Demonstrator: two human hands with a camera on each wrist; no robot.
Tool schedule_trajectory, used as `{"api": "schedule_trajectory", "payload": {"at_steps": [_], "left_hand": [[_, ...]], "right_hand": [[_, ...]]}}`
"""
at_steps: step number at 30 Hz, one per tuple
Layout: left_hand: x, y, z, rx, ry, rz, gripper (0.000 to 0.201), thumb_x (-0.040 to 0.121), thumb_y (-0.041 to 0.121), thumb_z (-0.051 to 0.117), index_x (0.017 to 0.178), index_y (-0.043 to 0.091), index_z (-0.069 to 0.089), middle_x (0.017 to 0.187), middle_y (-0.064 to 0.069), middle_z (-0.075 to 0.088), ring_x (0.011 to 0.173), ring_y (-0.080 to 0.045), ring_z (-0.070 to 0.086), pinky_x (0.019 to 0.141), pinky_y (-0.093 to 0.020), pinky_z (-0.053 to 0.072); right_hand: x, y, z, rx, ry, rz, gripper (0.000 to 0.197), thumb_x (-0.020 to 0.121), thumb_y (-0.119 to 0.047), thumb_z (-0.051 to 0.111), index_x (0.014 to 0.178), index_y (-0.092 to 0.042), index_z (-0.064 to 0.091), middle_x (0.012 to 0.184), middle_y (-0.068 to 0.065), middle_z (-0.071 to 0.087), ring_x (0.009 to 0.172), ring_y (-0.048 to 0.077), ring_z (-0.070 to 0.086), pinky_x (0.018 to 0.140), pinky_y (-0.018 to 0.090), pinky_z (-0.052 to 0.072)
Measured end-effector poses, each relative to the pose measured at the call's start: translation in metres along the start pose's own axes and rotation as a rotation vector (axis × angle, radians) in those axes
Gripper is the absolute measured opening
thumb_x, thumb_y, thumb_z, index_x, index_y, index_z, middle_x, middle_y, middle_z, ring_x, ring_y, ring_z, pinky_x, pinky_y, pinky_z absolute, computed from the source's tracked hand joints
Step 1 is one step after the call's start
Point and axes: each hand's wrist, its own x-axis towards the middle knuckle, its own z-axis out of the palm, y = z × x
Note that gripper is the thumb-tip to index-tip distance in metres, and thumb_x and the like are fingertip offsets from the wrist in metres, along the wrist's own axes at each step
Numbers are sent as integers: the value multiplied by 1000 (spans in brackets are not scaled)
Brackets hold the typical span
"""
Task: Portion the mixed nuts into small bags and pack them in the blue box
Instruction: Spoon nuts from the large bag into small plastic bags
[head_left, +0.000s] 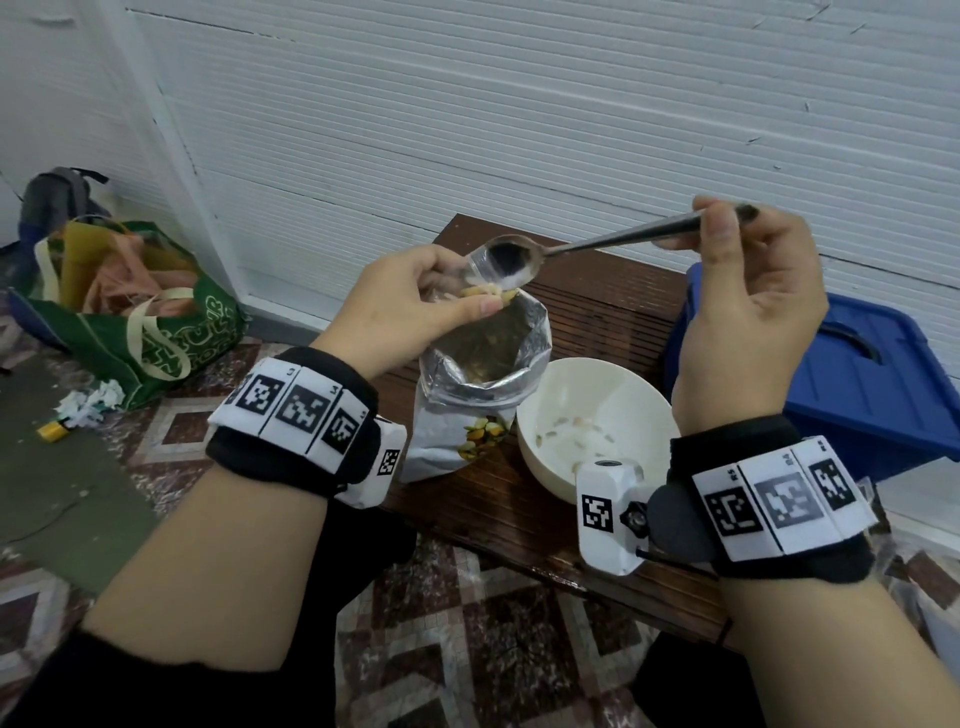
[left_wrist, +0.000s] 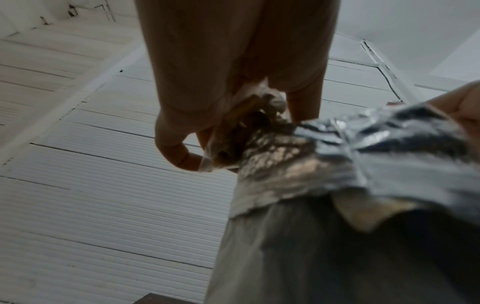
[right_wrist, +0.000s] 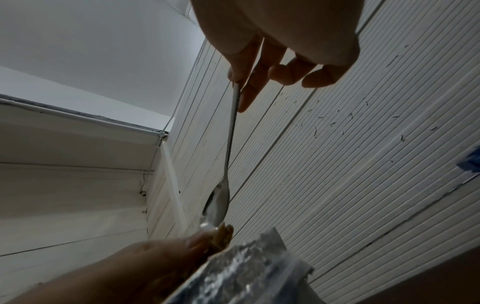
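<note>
Left hand (head_left: 415, 296) pinched a small clear bag (left_wrist: 233, 131), apparently thin film, above the foil nut pouch (head_left: 483, 384). Right hand (head_left: 743, 291) gripped the spoon (head_left: 524, 260) handle, tipping nuts (head_left: 488, 293) in. Bag light, limp, slippery: hold at rim. Blue box (head_left: 857, 384) right.

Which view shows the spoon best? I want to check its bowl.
The head view: the spoon shows whole, bowl tipped over the small bag. The right wrist view sees it edge-on; the left wrist view doesn't show it.

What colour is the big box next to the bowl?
The box is blue, with a dark handle on its lid; the head view shows it best.
</note>
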Motion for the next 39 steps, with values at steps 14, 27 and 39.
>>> {"api": "schedule_trajectory", "payload": {"at_steps": [14,27,39], "left_hand": [[-5,5,-14,-303,95,68,57,63,46,76,107,11,67,103,3,74,96,-11,69,83,-32,55],[-8,13,-7,-359,156,182,34,70,45,76,102,34,72,103,2,73,100,-17,67,87,-36,55],[-18,36,6,-383,136,234,34,70,43,76,103,34,72,99,2,73,92,-18,68,84,-37,56]], "right_hand": [[-8,17,1,-360,-42,41,28,91,-19,63,68,-29,50,62,-20,59,62,-8,55,66,11,44],[-46,50,16,-693,-359,6,18,84,-34,70,75,-25,57,77,-4,59,85,22,53,83,36,37],[-17,17,1,-440,-306,151,15,93,-28,60,81,-21,66,77,-12,62,81,8,58,75,24,43]]}}
